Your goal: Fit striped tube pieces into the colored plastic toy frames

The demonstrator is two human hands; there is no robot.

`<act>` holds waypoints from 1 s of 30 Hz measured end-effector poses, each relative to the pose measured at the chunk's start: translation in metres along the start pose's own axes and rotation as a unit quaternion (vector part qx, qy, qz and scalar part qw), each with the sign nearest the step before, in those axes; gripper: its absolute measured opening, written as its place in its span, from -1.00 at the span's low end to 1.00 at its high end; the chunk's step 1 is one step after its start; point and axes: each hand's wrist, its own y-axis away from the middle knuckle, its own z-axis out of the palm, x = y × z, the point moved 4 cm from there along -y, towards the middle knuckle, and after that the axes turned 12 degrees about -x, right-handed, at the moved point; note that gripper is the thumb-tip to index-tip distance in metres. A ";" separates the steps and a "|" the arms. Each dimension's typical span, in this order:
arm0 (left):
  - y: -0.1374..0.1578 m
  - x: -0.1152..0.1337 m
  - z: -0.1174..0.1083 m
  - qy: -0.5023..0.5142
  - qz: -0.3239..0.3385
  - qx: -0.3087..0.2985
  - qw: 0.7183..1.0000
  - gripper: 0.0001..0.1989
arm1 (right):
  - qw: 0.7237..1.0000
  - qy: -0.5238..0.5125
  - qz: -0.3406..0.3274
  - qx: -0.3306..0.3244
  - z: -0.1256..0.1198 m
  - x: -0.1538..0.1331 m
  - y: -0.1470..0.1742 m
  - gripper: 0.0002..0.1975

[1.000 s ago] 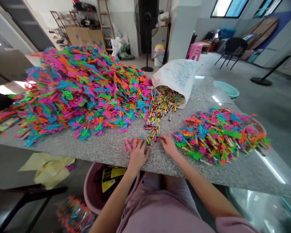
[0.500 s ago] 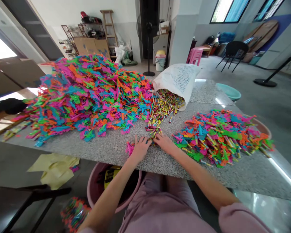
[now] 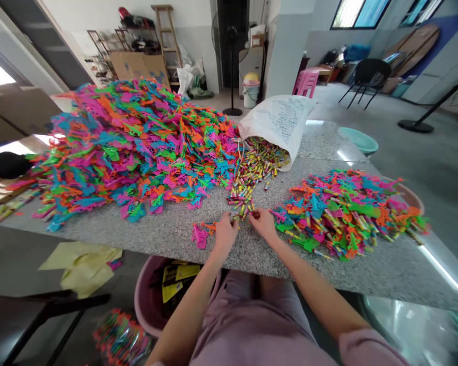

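My left hand point(image 3: 226, 233) is closed at the near end of a spill of small yellow-and-red tubes point(image 3: 242, 195); its fingertips hide whatever they pinch. Beside it on the left lie a pink plastic toy piece point(image 3: 199, 237) and an orange plastic piece point(image 3: 210, 226). Across a small gap, my right hand point(image 3: 265, 223) pinches what looks like one small dark-red tube point(image 3: 255, 214). The tubes spill out of a white sack point(image 3: 280, 119) lying on its side. To the right of my right hand is a heap of coloured plastic pieces mixed with tubes point(image 3: 351, 213).
A large mound of bright plastic pieces point(image 3: 137, 147) covers the left of the speckled stone table point(image 3: 168, 231). Below the near edge stands a pink tub point(image 3: 143, 305) with yellow and black packets. A chair point(image 3: 19, 320) is at lower left, a fan point(image 3: 232, 66) behind the table.
My hands have drawn apart slightly, and their spread fingers have closed into pinches. An orange piece now shows beside the pink one. The view has shifted a little.
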 end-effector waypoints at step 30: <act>0.006 -0.005 -0.011 0.140 0.073 0.010 0.987 -0.71 | 0.993 0.052 -0.102 -0.038 0.002 -0.012 0.012 -0.73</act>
